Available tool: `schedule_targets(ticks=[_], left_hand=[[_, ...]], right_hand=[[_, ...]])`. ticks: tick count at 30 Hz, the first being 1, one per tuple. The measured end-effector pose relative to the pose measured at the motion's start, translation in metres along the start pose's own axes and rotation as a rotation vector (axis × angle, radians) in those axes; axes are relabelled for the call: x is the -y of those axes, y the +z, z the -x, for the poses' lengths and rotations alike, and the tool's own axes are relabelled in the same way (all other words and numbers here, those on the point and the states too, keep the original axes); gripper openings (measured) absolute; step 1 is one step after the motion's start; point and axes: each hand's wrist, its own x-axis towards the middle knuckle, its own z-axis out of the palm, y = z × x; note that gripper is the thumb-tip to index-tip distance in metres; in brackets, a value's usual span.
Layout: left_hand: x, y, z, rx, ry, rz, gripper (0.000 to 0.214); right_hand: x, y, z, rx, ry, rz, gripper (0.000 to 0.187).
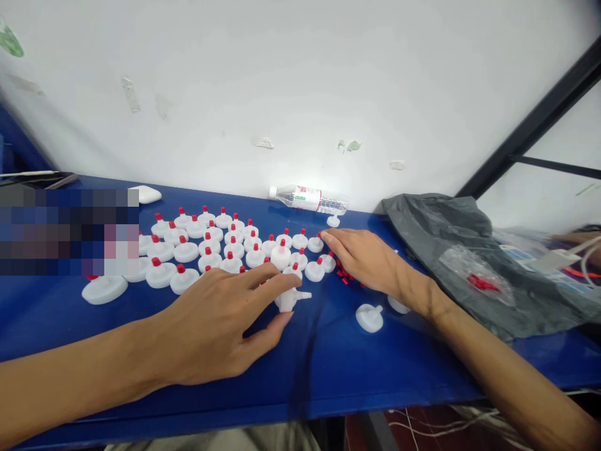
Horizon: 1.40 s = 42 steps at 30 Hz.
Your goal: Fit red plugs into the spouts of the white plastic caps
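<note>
- The left hand (220, 326), at lower centre, grips a white nozzle piece (292, 299) between thumb and forefinger. The piece lies on its side on the desk (328, 376) with its bare spout pointing right, which seems meant to leave the spout end free.
- The right hand (369, 258), right of centre, lies palm down with its fingers stretched out and holds nothing I can see. Its fingertips touch a red-tipped piece (316, 243) at the near end of the rows.
- Loose red tips (345, 279) are scattered just below that hand, probably to keep them close. How many lie under the palm is hidden.
- Two bare white pieces (369, 317) lie beside the right wrist, one partly covered by it.
- The red-tipped white pieces (209, 241) stand on their broad bases in rough rows at centre left, a steady way to rest. The left hand's fingers hide some of the nearest ones.
- A larger white disc (104, 289) lies at the left end of the rows.
- A pixelated patch at left covers whatever is there.
- A water bottle (307, 198) lies on its side against the wall, with one more white piece just below it.
- A grey plastic bag (451, 250) is slumped at right. A clear bag of red tips (479, 283) lies on it, and the count is unclear.
- The far right edge is blurred, with cables and perhaps another person's hand.
</note>
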Motion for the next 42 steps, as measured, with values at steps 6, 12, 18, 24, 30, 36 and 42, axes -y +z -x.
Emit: schedule_targets(ticks=[6,12,18,24,30,36,42], left_hand=[[0.0,0.0,0.0,-0.013,-0.002,-0.007,0.033],[-0.001,-0.001,0.0,0.016,-0.031,-0.048,0.032],[-0.002,-0.002,-0.001,0.036,-0.036,-0.044,0.031],[0.0,-0.001,0.0,0.027,-0.003,-0.03,0.033],[0.001,0.001,0.0,0.013,-0.002,-0.038,0.031],[0.001,-0.001,-0.001,0.029,0.005,-0.031,0.03],[0.001,-0.002,-0.001,0.037,0.006,-0.034,0.031]], right_hand=[[-0.005,-0.006,0.002,-0.039,0.133,0.152,0.046],[-0.009,-0.003,0.004,-0.023,0.17,0.196,0.043],[-0.004,0.005,0.001,0.018,0.111,0.104,0.048],[0.0,0.002,0.003,-0.047,0.007,-0.047,0.049],[0.005,0.01,0.004,0.024,-0.111,-0.064,0.055],[0.003,0.01,0.003,0.036,-0.083,-0.058,0.056],[0.004,0.006,0.003,0.029,-0.093,-0.061,0.05]])
